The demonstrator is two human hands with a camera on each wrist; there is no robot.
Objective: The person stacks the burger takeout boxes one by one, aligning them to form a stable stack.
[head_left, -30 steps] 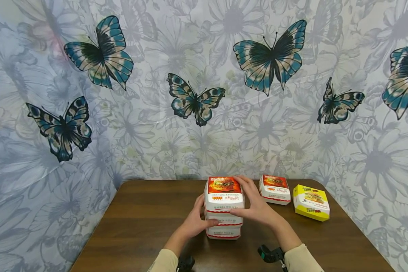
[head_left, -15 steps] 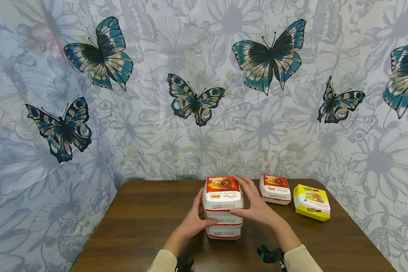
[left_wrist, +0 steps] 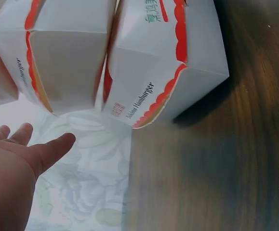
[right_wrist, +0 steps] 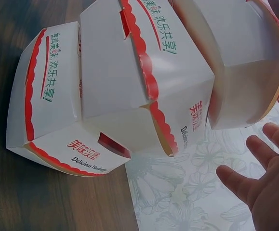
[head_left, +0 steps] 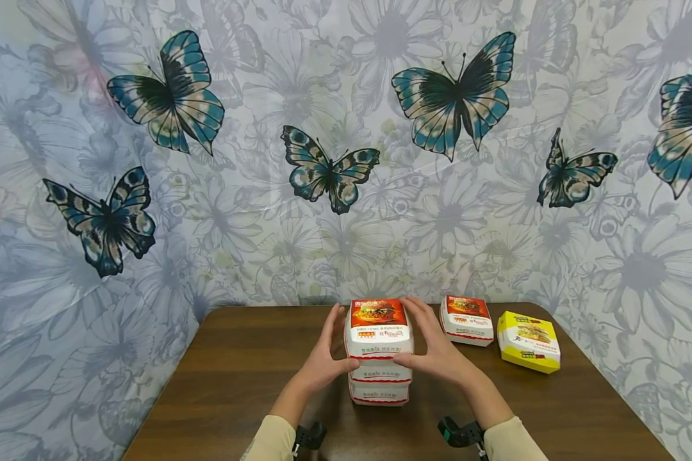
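Three white-and-red hamburger boxes form a stack at the table's centre: the top box (head_left: 379, 336) with its burger picture, the middle box (head_left: 378, 372) and the bottom box (head_left: 378, 394). To the left of the stack is my left hand (head_left: 321, 363), thumb tip overlapping the boxes' edge; in the left wrist view its fingers (left_wrist: 55, 148) are extended, apart from the cardboard. My right hand (head_left: 438, 352) stands around the right side, fingers behind the top box's edge and thumb at its front. The right wrist view has several fingers (right_wrist: 235, 180) spread beside the boxes. The stack leans slightly unevenly.
Another red-and-white burger box (head_left: 466, 320) sits at the back right of the brown wooden table (head_left: 236, 371). Beside it lies a yellow-and-white burger box (head_left: 528, 342). Butterfly-patterned wall covering (head_left: 334, 256) rises behind the table.
My left hand has loosened from the stack and shifted slightly left, its fingers now straighter and apart from the box sides. The right hand has barely moved, and the stack stays put.
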